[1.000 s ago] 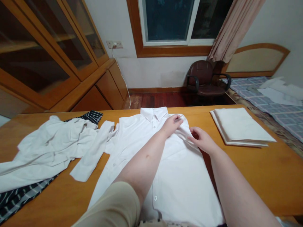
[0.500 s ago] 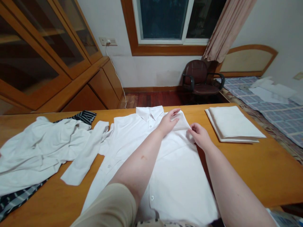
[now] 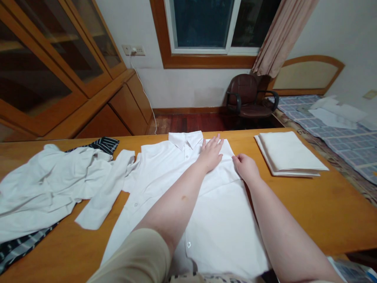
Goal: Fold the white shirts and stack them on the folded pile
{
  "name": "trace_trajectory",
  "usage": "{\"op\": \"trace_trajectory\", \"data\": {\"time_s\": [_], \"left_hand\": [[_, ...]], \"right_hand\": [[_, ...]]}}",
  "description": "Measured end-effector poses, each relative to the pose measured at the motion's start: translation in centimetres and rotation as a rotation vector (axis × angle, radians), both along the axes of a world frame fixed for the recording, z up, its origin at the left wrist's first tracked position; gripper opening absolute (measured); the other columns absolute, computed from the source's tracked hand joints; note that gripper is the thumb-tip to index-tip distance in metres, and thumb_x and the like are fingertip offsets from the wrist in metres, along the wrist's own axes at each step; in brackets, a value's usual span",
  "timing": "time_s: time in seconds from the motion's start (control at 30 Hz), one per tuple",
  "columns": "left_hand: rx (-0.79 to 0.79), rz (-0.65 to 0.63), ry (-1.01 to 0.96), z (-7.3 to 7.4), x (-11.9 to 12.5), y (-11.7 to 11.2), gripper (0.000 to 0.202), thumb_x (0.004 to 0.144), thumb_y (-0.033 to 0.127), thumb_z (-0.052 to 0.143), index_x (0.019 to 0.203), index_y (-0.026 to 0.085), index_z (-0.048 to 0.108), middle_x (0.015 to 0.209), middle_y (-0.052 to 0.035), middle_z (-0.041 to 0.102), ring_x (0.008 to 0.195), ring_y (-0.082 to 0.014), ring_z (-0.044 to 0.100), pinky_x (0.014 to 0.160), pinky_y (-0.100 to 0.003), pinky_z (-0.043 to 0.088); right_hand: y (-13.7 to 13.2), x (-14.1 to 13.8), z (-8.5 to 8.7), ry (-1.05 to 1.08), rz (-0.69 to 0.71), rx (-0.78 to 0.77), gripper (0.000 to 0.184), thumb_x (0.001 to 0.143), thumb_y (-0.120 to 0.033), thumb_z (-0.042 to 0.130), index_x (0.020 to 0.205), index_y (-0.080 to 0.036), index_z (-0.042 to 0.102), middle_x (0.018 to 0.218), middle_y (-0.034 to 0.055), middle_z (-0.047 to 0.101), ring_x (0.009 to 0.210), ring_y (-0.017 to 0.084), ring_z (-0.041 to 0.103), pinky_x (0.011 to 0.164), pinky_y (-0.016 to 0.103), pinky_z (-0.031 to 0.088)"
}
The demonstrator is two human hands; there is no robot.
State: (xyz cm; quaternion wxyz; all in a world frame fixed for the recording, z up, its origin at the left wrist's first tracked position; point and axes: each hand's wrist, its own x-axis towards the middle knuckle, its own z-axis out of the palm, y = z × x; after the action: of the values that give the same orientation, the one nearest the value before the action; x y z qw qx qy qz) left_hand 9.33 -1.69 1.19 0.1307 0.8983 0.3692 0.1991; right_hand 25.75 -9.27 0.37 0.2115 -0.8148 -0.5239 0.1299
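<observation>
A white button-up shirt point(image 3: 182, 196) lies flat on the wooden table point(image 3: 318, 208), collar away from me. Its right sleeve is folded in over the chest. My left hand point(image 3: 210, 153) lies flat and open on that folded sleeve near the collar. My right hand point(image 3: 246, 167) rests at the shirt's right edge, fingers curled onto the fold of the cloth. The shirt's other sleeve point(image 3: 103, 196) stretches out to the left.
A heap of white and dark striped garments point(image 3: 50, 184) covers the table's left side. A stack of folded white clothes point(image 3: 290, 155) sits at the right. Beyond the table are a brown chair point(image 3: 250, 98), a wooden cabinet point(image 3: 59, 70) and a bed point(image 3: 338, 125).
My left hand has let the sleeve cloth down and flattened on it. The sleeve now lies smooth on the shirt. My right hand stayed at the shirt's edge.
</observation>
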Motion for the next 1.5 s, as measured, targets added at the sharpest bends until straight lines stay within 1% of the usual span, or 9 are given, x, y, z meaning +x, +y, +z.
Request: {"op": "trace_trajectory", "data": {"time_s": [0.17, 0.33, 0.43, 0.67, 0.83, 0.97, 1.23, 1.37, 1.5], "left_hand": [[-0.061, -0.198, 0.162, -0.9, 1.1, -1.1, 0.041, 0.090, 0.033, 0.044, 0.126, 0.016, 0.053, 0.136, -0.0122, 0.051, 0.133, -0.0235, 0.037, 0.114, -0.043, 0.014], [-0.154, -0.156, 0.204, -2.3, 1.6, -1.5, 0.062, 0.090, 0.047, 0.041, 0.143, 0.016, 0.032, 0.153, -0.0134, 0.024, 0.141, -0.0270, 0.021, 0.113, -0.047, 0.014], [-0.159, -0.007, 0.180, -2.1, 1.1, -1.0, 0.070, 0.088, 0.052, 0.042, 0.145, 0.016, 0.026, 0.154, -0.0160, 0.018, 0.141, -0.0294, 0.017, 0.113, -0.048, 0.011], [-0.276, 0.213, 0.372, 1.5, -2.3, 1.0, 0.052, 0.087, 0.046, 0.044, 0.126, 0.012, 0.051, 0.136, -0.0199, 0.049, 0.125, -0.0317, 0.045, 0.102, -0.045, 0.032], [-0.299, 0.140, 0.382, 4.5, -5.6, -1.3, 0.055, 0.084, 0.043, 0.051, 0.130, 0.014, 0.049, 0.144, -0.0200, 0.039, 0.130, -0.0325, 0.040, 0.104, -0.043, 0.031], [-0.316, 0.134, 0.416, 5.7, -10.7, -3.6, 0.059, 0.083, 0.042, 0.051, 0.138, 0.020, 0.041, 0.151, -0.0129, 0.029, 0.137, -0.0296, 0.029, 0.109, -0.042, 0.025], [-0.258, 0.312, 0.348, 0.9, -21.9, -4.2, 0.059, 0.090, 0.044, 0.033, 0.140, 0.013, 0.039, 0.149, -0.0115, 0.033, 0.138, -0.0214, 0.028, 0.112, -0.036, 0.021], [-0.277, 0.260, 0.289, -0.4, -23.1, -4.4, 0.058, 0.091, 0.045, 0.032, 0.143, 0.018, 0.035, 0.152, -0.0073, 0.026, 0.141, -0.0184, 0.021, 0.114, -0.038, 0.016], [-0.255, 0.281, 0.295, -0.4, -22.8, -4.2, 0.056, 0.091, 0.043, 0.034, 0.142, 0.020, 0.036, 0.152, -0.0064, 0.029, 0.141, -0.0193, 0.022, 0.114, -0.040, 0.016]], "right_hand": [[0.2, -0.2, -0.2, -0.128, -0.016, -0.099, 0.035, 0.087, -0.048, 0.043, 0.084, -0.020, 0.064, 0.078, 0.0117, 0.068, 0.072, 0.022, 0.060, 0.054, 0.029, 0.031], [0.4, -0.3, -0.2, -0.138, -0.031, -0.091, 0.032, 0.086, -0.046, 0.044, 0.087, -0.021, 0.064, 0.081, 0.0109, 0.069, 0.073, 0.022, 0.061, 0.055, 0.028, 0.032], [0.3, -0.3, -0.1, -0.151, -0.041, -0.079, 0.032, 0.087, -0.042, 0.042, 0.088, -0.020, 0.065, 0.081, 0.0116, 0.069, 0.072, 0.021, 0.061, 0.054, 0.028, 0.032], [0.7, 1.3, -0.7, 0.064, -0.009, 0.003, 0.039, 0.084, -0.053, 0.042, 0.077, -0.021, 0.063, 0.074, 0.0055, 0.067, 0.067, 0.018, 0.057, 0.054, 0.026, 0.033], [3.5, 3.1, -1.3, 0.358, 0.019, 0.081, 0.043, 0.081, -0.057, 0.044, 0.080, -0.019, 0.063, 0.072, 0.0041, 0.066, 0.060, 0.014, 0.056, 0.055, 0.024, 0.038], [6.7, 3.6, -1.2, 0.477, 0.036, 0.069, 0.040, 0.080, -0.052, 0.047, 0.081, -0.016, 0.063, 0.067, 0.0062, 0.064, 0.056, 0.014, 0.055, 0.053, 0.025, 0.040], [10.4, 1.5, -0.4, 0.308, 0.050, 0.016, 0.032, 0.068, -0.052, 0.060, 0.066, -0.020, 0.064, 0.063, 0.0045, 0.061, 0.065, 0.019, 0.055, 0.058, 0.028, 0.036], [10.4, 0.7, -0.9, 0.112, 0.073, 0.018, 0.028, 0.064, -0.050, 0.062, 0.068, -0.022, 0.064, 0.068, 0.0018, 0.062, 0.069, 0.019, 0.054, 0.060, 0.028, 0.034], [10.5, 1.9, -2.4, 0.275, 0.108, 0.148, 0.025, 0.065, -0.044, 0.060, 0.073, -0.020, 0.061, 0.068, 0.0012, 0.062, 0.064, 0.016, 0.053, 0.059, 0.027, 0.036]]}}
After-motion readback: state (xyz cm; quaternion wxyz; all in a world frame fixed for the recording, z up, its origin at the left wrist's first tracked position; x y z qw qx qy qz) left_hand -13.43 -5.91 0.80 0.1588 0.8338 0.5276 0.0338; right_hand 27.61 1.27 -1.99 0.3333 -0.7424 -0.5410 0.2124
